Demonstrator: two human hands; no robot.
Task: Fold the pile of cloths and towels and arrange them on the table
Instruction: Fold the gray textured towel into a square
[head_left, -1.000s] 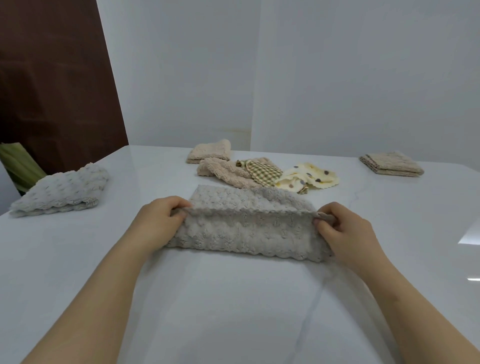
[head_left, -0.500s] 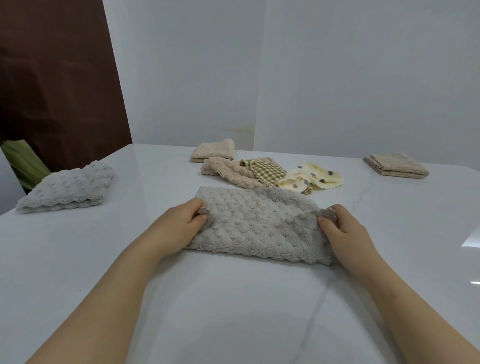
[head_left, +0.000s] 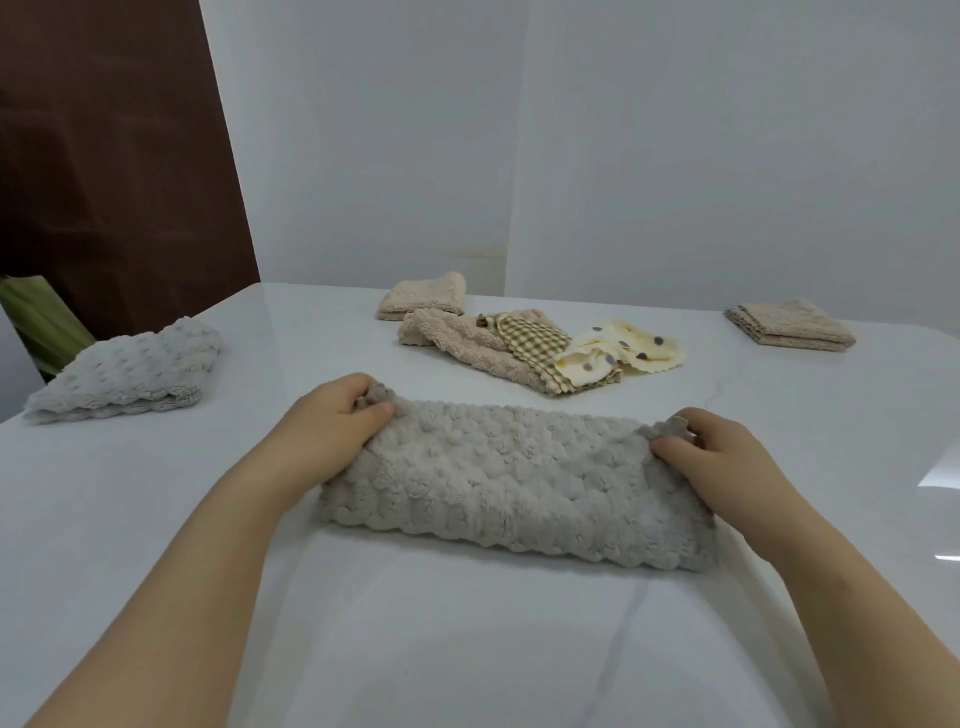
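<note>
Grey bobble towel (head_left: 514, 478): folded strip lying flat on bench (head_left: 467, 649), before the person. Left hand (head_left: 332, 421) pinches far-left corner, right hand (head_left: 717, 452) far-right corner, fingers curled. Advice: match both corners to lower layer, then smooth flat.

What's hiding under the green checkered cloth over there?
A fluffy beige towel lies under the checkered cloth, sticking out past its left edge. Whether anything else hides beneath cannot be seen, because the cloth covers it.

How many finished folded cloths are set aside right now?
3: grey towel at left edge, beige cloth back centre, tan cloth far right. The loose pile may hide more.
</note>
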